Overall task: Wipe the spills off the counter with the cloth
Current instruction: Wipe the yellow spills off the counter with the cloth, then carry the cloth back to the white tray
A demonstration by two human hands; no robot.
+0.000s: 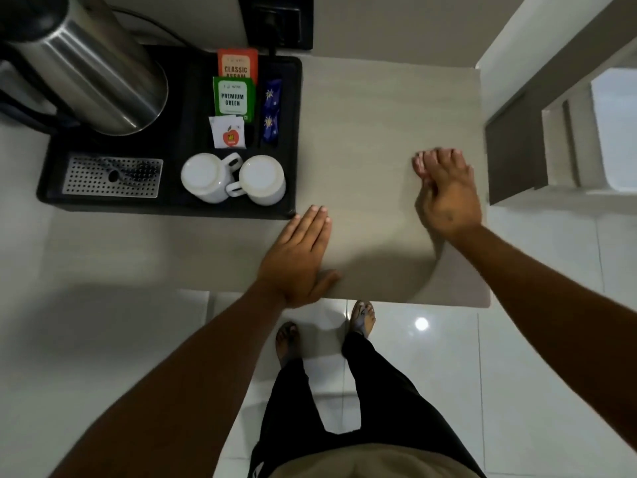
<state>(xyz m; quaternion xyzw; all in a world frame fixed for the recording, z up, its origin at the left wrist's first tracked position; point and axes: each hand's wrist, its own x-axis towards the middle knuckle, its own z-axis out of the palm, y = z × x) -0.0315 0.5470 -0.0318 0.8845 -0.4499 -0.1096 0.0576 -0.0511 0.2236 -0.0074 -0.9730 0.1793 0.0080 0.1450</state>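
The beige counter [372, 125] runs from the black tray to its right edge. I can make out no cloth and no spill on it. My left hand [296, 260] lies flat, palm down, fingers together, near the front edge, with its fingertips close to the tray's front right corner. My right hand [446, 191] rests on the counter near the right edge. Its fingers are bent and slightly blurred, and whatever may be under its palm is hidden. A dark shadow covers the counter between the two hands.
A black tray [172, 210] on the left holds a steel kettle [103, 74], two upturned white cups [234, 179], tea sachets [234, 98] and a metal drip grid [112, 177]. A wall socket [275, 20] sits behind. Glossy floor tiles [517, 374] and my feet lie below.
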